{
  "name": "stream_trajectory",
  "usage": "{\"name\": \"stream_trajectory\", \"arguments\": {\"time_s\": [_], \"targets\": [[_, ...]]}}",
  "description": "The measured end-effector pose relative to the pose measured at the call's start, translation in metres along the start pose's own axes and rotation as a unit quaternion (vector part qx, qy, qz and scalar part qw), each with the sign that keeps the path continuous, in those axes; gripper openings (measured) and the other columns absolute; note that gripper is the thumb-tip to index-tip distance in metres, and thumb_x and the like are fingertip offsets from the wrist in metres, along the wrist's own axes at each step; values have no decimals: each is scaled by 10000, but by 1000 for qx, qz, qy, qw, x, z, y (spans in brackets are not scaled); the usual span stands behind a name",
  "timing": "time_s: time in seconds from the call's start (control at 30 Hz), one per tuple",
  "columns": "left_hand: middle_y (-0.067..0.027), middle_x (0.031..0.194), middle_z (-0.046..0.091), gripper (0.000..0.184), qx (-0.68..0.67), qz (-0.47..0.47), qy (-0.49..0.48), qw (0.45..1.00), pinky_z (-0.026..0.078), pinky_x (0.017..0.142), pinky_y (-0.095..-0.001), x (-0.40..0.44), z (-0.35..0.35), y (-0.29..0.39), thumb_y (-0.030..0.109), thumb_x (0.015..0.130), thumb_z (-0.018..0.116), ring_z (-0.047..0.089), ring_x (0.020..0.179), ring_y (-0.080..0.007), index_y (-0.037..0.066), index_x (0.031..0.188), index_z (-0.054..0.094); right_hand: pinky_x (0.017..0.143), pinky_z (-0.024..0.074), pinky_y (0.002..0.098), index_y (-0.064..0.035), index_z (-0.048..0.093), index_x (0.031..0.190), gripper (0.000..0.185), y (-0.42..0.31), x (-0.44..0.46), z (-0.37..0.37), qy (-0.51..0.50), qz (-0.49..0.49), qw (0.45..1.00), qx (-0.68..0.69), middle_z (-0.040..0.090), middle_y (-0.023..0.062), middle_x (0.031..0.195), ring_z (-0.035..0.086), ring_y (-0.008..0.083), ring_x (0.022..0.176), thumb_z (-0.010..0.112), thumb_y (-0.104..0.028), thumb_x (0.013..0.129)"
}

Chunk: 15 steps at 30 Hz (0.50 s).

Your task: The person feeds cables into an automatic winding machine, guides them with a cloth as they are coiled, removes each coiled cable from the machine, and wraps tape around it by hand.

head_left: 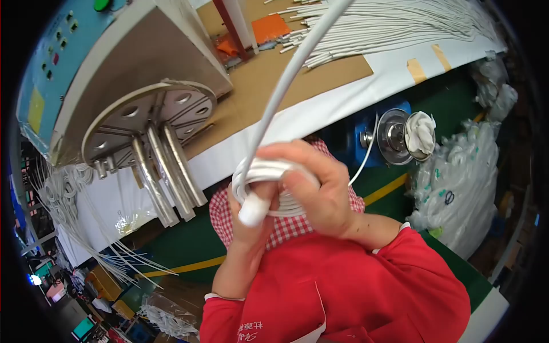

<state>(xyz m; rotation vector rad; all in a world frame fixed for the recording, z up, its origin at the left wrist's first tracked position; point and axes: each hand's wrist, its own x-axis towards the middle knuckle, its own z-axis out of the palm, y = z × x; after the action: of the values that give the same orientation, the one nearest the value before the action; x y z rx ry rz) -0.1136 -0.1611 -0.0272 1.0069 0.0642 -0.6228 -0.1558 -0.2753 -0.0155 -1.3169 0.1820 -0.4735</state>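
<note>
A coil of white cable [263, 171] is held between my two hands in front of the red-clothed chest. My right hand [320, 186] curls over its top and right side, thumb bent inward. On the coil's left and lower side, my left hand [249, 220] grips it, partly hidden by the loops. A white piece [254, 210], like a finger cover, shows at my left hand's fingers. One thick strand of cable rises from the coil to the top edge of the view. A thinner white strand [366, 157] runs from behind my right hand toward a round metal device.
A machine [131, 57] with a slotted metal disc and metal rods [171, 177] stands at left. Many white cables [389, 26] lie on the table [320, 114]. The round metal device [393, 136] is at right, near plastic bags [457, 188]. More cables hang lower left.
</note>
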Motion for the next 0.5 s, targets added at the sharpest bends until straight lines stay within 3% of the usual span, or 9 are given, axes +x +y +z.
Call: {"name": "stream_trajectory", "arguments": {"time_s": [0.03,0.1,0.13,0.2,0.27,0.33,0.4,0.43,0.5], "targets": [[-20,777,592,185,-34,24,78,996,426,595,-243,4,1,-12,162,857,682,508,665,-72,19,952,614,747,486,273,11,631,1153,319,-4,-7,2,-31,1,995,-96,629,149,1064,612,163,835,642,-86,849],[-10,863,587,117,-52,3,-70,996,457,637,-241,24,-36,-32,139,895,635,548,754,-87,40,950,605,737,477,270,-15,658,1107,293,4,-18,24,-58,-129,980,-142,637,129,1023,617,168,834,674,-57,818],[-4,906,584,85,-57,-9,-142,988,473,658,-239,35,-44,-34,128,914,611,569,798,-94,51,949,601,703,478,271,-23,667,1089,280,5,-22,24,-84,-120,972,-181,633,115,996,613,165,813,685,-62,813],[-13,913,586,120,5,-37,-74,997,459,650,-235,28,-54,-38,162,916,618,552,782,-95,47,943,598,634,479,273,-38,686,1054,254,6,-28,21,-137,-99,950,-261,626,88,942,605,158,771,707,-70,803],[-31,891,598,162,-82,-69,-8,994,430,629,-226,17,-47,-36,197,917,626,530,753,-93,38,931,599,534,468,285,-35,656,1077,244,17,-16,11,-98,-115,983,-103,598,65,870,586,137,666,682,-104,844],[-73,845,619,319,-67,-10,-160,985,402,605,-239,12,-25,-8,333,869,684,535,707,-121,24,896,613,439,419,265,-35,615,1117,230,14,-2,-11,-95,43,971,217,560,41,804,533,103,547,612,-114,901],[-70,752,600,312,-97,-14,-251,963,399,597,-256,11,-20,3,326,841,705,514,658,-132,47,769,586,384,324,217,-23,534,1197,246,0,9,-20,-33,284,793,538,477,19,693,408,64,416,470,-103,973],[-68,706,590,323,-110,-18,-296,949,397,593,-265,11,-17,9,322,827,715,504,634,-137,58,705,573,382,322,215,-18,534,1194,247,0,8,-17,-17,281,805,522,472,17,686,395,65,410,470,-112,975],[-55,645,562,331,-95,-58,-250,962,386,590,-265,11,-29,-1,270,829,709,479,607,-132,84,628,524,378,318,212,-6,534,1188,253,6,5,-10,10,270,830,487,462,14,673,368,68,398,470,-131,977]]}}
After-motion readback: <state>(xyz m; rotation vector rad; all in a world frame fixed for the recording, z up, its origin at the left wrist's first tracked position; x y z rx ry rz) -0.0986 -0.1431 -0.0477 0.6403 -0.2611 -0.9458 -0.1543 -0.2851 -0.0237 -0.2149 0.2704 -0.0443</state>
